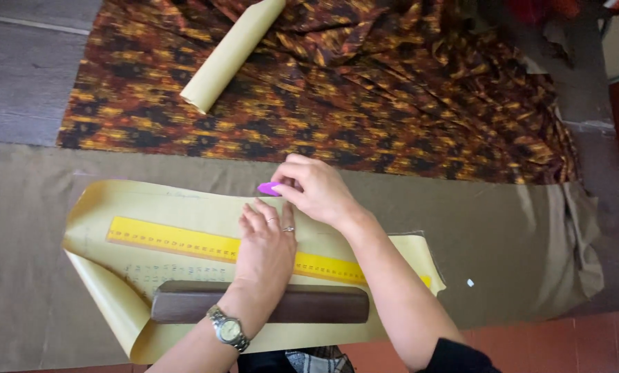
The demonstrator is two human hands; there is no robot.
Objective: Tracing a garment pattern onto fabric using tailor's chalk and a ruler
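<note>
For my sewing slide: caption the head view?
Left hand steadies yellow ruler on pattern paper; right hand holds purple chalk.

One camera is sitting on the person's head, looking almost straight down, close to the surface (461, 207) and the arms reaching out from the bottom edge.

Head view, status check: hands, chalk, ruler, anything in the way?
Left hand flat on long yellow ruler, pinning yellowish pattern paper. Right hand pinches purple chalk piece at paper's top edge. Dark wooden block weights the paper; nothing blocking.
</note>
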